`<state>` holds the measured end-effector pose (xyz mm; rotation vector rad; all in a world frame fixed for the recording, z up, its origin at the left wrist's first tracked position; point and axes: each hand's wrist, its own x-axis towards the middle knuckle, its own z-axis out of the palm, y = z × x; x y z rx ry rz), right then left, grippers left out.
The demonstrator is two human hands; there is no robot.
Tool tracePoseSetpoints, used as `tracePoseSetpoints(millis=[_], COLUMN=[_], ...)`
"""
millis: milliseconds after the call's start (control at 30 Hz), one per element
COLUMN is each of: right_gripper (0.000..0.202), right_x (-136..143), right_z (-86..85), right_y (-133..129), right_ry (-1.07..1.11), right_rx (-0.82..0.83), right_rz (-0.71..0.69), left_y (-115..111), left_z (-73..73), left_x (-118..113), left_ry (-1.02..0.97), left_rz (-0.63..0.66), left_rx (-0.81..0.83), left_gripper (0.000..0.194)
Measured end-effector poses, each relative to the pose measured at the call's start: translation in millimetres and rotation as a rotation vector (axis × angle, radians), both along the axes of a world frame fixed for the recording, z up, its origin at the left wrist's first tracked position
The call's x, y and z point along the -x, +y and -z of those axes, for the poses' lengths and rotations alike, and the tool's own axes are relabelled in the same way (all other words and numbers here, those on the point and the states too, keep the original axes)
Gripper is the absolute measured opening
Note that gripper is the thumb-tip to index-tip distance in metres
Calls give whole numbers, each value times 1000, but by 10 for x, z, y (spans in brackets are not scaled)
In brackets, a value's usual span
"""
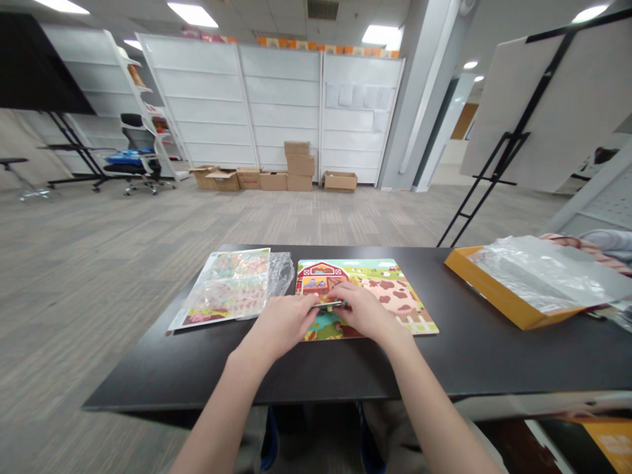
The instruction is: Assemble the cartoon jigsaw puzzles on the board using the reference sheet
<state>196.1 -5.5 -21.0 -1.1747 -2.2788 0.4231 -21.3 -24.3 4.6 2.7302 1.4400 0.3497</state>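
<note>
A colourful farm picture board (395, 303) lies flat on the black table, showing a red barn, a spotted cow and a white fence. Over its lower left middle, a small thin flat piece (326, 305) is tilted almost edge-on to me. My left hand (290, 319) pinches its left end between thumb and fingers. At the other end, the fingers of my right hand (363, 308) close on the same piece. My hands cover part of the barn and of the scene below it. What is printed on the piece cannot be made out.
Left of the board lie printed picture sheets (224, 289) with crumpled clear plastic wrap (280, 273). At the right, an orange box (498, 293) holds clear plastic. The black table (197, 368) ends just before my body. Cardboard boxes (299, 164) stand by distant white shelves.
</note>
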Motion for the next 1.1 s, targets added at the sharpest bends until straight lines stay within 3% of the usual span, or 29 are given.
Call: tracePoseSetpoints(millis=[233,333,533,967,1100], right_gripper=[43,47,47,50,52], right_x=[95,99,82,27,-68], right_z=[92,100,107,91,52], right_y=[-36,-22,2,47,44], right_ry=[-131,-146,-83,73,116], right_rx=[-59,-60,-24,12,105], right_rz=[-14,-16,-12,-25,0], left_y=[-38,-36,-19,5,-13], left_z=[31,76,151,135,125], left_x=[-1,-17,-33,-57,-82], left_ry=[10,6,16,36,41], left_rz=[35,24,23,-7,-15], left_rx=[75,56,32,22,23], left_gripper=[17,33,42,34,31])
